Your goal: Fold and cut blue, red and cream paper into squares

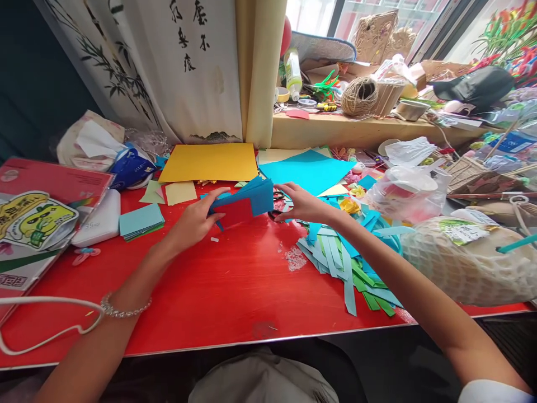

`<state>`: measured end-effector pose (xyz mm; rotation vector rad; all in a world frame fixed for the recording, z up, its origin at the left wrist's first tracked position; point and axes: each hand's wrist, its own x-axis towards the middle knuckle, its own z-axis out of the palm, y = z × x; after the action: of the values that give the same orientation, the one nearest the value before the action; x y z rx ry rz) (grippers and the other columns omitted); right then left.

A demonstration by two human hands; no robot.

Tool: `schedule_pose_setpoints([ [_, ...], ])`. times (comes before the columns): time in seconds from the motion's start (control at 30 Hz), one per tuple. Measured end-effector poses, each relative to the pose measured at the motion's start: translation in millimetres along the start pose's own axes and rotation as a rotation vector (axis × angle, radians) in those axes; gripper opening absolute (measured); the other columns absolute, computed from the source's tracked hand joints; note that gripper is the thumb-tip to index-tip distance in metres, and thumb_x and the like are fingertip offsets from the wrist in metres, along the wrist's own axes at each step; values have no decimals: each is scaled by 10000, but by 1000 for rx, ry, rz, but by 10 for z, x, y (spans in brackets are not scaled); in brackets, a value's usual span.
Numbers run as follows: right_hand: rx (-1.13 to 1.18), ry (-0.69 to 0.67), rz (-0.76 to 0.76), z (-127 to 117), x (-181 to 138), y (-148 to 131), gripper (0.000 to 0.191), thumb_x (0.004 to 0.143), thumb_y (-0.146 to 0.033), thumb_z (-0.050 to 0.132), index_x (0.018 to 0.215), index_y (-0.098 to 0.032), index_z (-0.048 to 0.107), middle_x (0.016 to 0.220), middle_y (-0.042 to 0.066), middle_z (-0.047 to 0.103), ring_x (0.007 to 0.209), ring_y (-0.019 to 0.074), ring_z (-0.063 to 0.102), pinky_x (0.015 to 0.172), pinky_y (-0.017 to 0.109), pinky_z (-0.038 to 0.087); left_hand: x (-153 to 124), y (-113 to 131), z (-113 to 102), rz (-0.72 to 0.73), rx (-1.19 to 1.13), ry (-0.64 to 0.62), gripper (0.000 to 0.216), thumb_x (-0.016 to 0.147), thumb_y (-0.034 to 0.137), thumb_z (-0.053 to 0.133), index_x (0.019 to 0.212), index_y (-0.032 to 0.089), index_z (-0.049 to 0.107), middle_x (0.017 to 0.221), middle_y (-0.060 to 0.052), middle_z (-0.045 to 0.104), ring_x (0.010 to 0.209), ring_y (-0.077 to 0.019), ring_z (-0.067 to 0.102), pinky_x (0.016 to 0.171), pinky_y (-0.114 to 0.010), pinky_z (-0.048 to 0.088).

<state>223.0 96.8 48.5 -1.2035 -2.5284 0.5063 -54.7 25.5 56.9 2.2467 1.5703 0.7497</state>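
Observation:
My left hand (200,215) is closed on a piece of blue paper (260,197), with the thumb in front and fingers behind. The paper is held up off the red table, and a strip of it angles down at its right end. My right hand (300,202) has its thumb and fingers at the dark loops of a pair of scissors (274,215), by the paper's right edge. The blades are hidden behind the paper. To the left lies a stack of light blue paper pieces (141,219). Cut paper strips (335,252) in blue and green are heaped under my right forearm.
Behind my hands lie a yellow sheet (210,162) and a bright blue sheet (308,170). A white power bank (98,218) and a tissue pack (132,167) stand left. At right are a plastic bag (411,193) and a netted, wrapped coconut (465,260). Twine (358,98) sits on the sill.

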Motion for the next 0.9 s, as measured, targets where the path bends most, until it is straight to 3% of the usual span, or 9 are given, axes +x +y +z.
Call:
schedule_pose_setpoints([
  [0.1,521,92,-80,108,-161,-130,815,719,-410,674,1400,-269,250,1431,87,326,1264,234,377,989,371,395,-40,68,15,-5,-37,34,521,833,330,476,1342,280,375,1004,-28,613,740,-165,605,695,-270,449],
  [0.23,846,215,0,392,-289,-279,335,818,-346,555,1116,-199,513,1157,69,567,1026,185,559,873,346,477,-73,88,125,-92,-317,23,649,778,376,553,1377,319,310,1066,-15,602,684,-136,572,595,-253,480],
  [0.3,878,265,38,514,-309,-300,215,839,-325,517,999,-182,535,1028,53,611,968,174,573,864,340,475,-73,60,198,-162,-449,-9,713,749,399,587,1389,325,281,1063,-15,599,689,-137,564,516,-227,479],
  [0.4,790,321,40,583,-320,-307,178,870,-318,460,971,-182,514,998,46,601,945,165,556,837,313,464,-69,23,273,-248,-499,-34,655,723,441,617,1324,295,400,1020,-24,604,743,-162,566,451,-197,459],
  [0.5,594,365,63,548,-349,-331,177,895,-344,416,917,-180,481,925,47,574,846,156,531,739,282,454,-73,11,302,-301,-518,-29,534,730,460,619,1206,242,514,992,-45,614,766,-177,574,467,-199,459],
  [0.63,431,380,106,499,-399,-346,193,902,-375,406,840,-194,431,819,32,544,735,148,502,668,270,437,-80,-7,344,-260,-532,-39,536,737,460,624,1195,212,498,984,-58,617,784,-187,586,543,-228,477],
  [0.77,710,336,38,532,-394,-303,279,885,-377,445,1100,-204,407,1068,59,563,947,162,553,789,283,476,-79,-20,394,-192,-490,-48,557,741,476,619,1208,208,477,967,-48,622,823,-196,588,628,-254,489],
  [0.9,923,298,-8,585,-362,-259,412,864,-382,490,1220,-237,341,1211,58,520,1083,168,533,873,304,486,-84,-10,406,-198,-471,-58,583,737,509,607,1219,221,451,944,-33,618,660,-150,555,509,-233,446],
])
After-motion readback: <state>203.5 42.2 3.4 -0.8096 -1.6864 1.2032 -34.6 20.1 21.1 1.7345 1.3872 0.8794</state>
